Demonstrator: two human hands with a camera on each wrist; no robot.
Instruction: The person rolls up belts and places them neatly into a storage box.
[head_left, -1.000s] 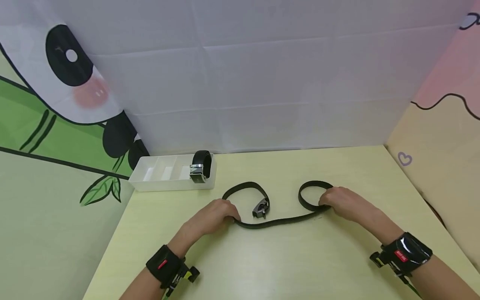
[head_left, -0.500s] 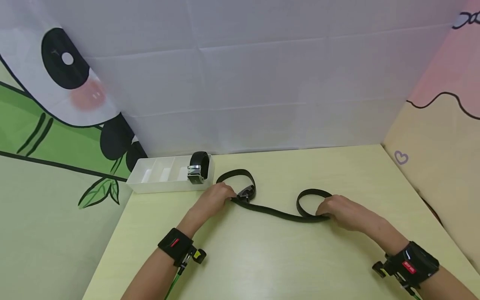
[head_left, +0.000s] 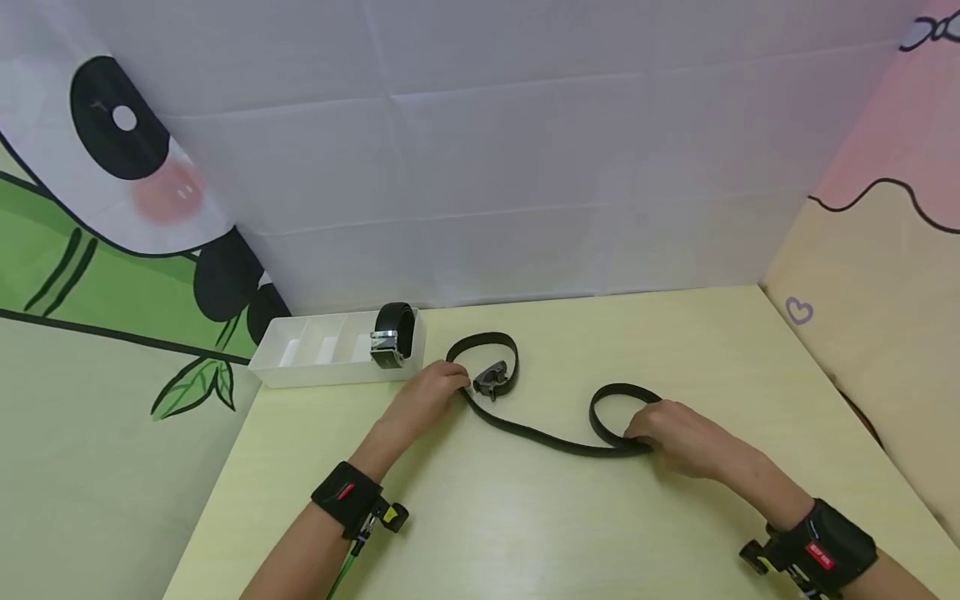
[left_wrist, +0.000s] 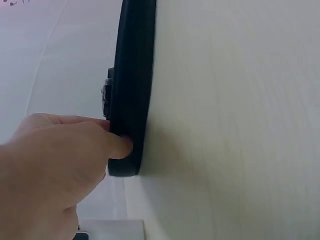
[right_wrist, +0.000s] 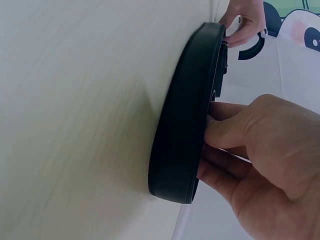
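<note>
A black leather belt stands on its edge on the table, its two ends curved into loops joined by a sagging middle stretch. Inside the left loop sits its dark metal buckle. My left hand pinches the strap at that loop; in the left wrist view the thumb lies on the outer face of the belt. At the other loop, my right hand grips the strap. The right wrist view shows its thumb and fingers at the upper edge of the belt, some fingertips hidden within the loop.
At the back left stands a white compartment box. A coiled black belt with a silver buckle sits in its right end. Behind the table hangs a pale cloth backdrop; a printed panel borders the right side.
My left hand has moved away from me, carrying the left loop and buckle further back. My right hand has shifted slightly towards me with the right loop. The boxed belt stays put.
</note>
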